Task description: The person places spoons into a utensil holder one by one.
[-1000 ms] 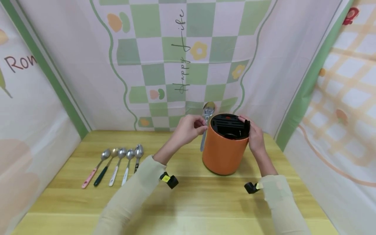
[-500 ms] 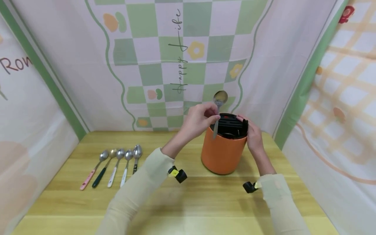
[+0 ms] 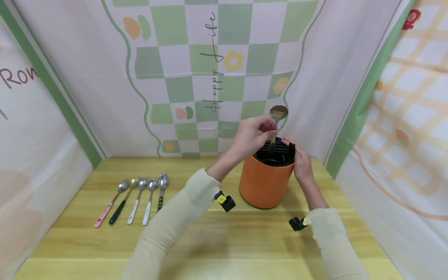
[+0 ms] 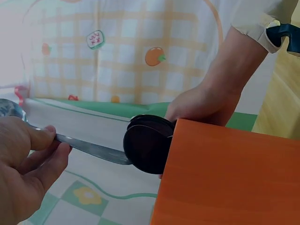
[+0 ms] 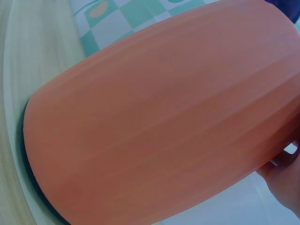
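Note:
My left hand [image 3: 252, 136] pinches a metal spoon [image 3: 279, 112] by its handle, bowl up. The handle's lower end overlaps the slotted black top [image 3: 284, 148] of an orange utensil holder [image 3: 265, 184]. In the left wrist view, the spoon handle [image 4: 96, 151] slants between thumb and fingers, its end right at the black rim [image 4: 146, 147]. My right hand [image 3: 303, 164] holds the upper right side of the holder, fingertips over its rim. The holder's orange wall [image 5: 154, 117] fills most of the right wrist view, with the right hand [image 5: 283, 185] at its edge.
Several spoons lie side by side on the wooden table [image 3: 245, 241] at the left, among them a pink-handled spoon [image 3: 108, 208] and a dark green-handled spoon [image 3: 120, 208]. A checked cloth [image 3: 171, 64] hangs behind the table, with printed cloths on both sides.
My left hand has carried the spoon rightward from the left side of the holder to over its opening, and the spoon is turned more upright. The right hand stays on the holder.

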`<state>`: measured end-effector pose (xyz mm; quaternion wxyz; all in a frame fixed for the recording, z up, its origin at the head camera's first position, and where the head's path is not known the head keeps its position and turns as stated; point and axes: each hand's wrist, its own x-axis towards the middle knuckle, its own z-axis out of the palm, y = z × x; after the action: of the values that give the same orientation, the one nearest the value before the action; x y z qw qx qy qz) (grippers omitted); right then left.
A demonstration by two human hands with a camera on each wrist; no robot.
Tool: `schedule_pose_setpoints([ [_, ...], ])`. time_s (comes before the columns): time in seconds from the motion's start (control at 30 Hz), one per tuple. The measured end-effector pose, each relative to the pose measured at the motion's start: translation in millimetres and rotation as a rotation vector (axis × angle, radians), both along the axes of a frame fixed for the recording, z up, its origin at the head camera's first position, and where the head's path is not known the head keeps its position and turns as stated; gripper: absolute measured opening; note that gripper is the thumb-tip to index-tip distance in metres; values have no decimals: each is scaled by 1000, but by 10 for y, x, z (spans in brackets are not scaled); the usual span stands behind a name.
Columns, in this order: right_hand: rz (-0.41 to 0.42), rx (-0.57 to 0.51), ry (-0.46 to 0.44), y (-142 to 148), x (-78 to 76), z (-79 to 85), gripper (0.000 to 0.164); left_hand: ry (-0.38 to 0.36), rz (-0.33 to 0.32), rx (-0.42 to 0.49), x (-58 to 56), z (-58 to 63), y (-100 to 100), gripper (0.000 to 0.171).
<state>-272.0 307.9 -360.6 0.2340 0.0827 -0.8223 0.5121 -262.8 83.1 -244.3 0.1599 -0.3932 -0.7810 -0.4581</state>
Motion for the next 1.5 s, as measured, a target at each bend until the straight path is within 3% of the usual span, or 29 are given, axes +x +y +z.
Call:
schedule_pose_setpoints([
  [0.37, -11, -2, -12, -4, 2, 7, 51, 35, -18, -93, -125, -95, 221, 9],
  [0.6, -33, 32, -36, -53, -6, 34, 53, -21, -45, -168, -206, -222, 281, 9],
  [0.9, -49, 1, 15, -65, -4, 42, 49, -32, -60, -249, -310, -329, 366, 13],
  [1.03, 3, -5, 8, -74, -10, 59, 50, -44, -76, -275, -323, -352, 334, 19],
  [1.2, 3, -5, 11, -73, -18, 73, 49, -20, -77, -305, -308, -328, 246, 24],
  [1.37, 2, -2, -13, -41, -15, 59, 48, 8, -59, -281, -265, -324, 114, 19],
  [1.5, -3, 28, -12, -7, -3, 21, 49, -21, -56, -246, -205, -402, -43, 18],
])
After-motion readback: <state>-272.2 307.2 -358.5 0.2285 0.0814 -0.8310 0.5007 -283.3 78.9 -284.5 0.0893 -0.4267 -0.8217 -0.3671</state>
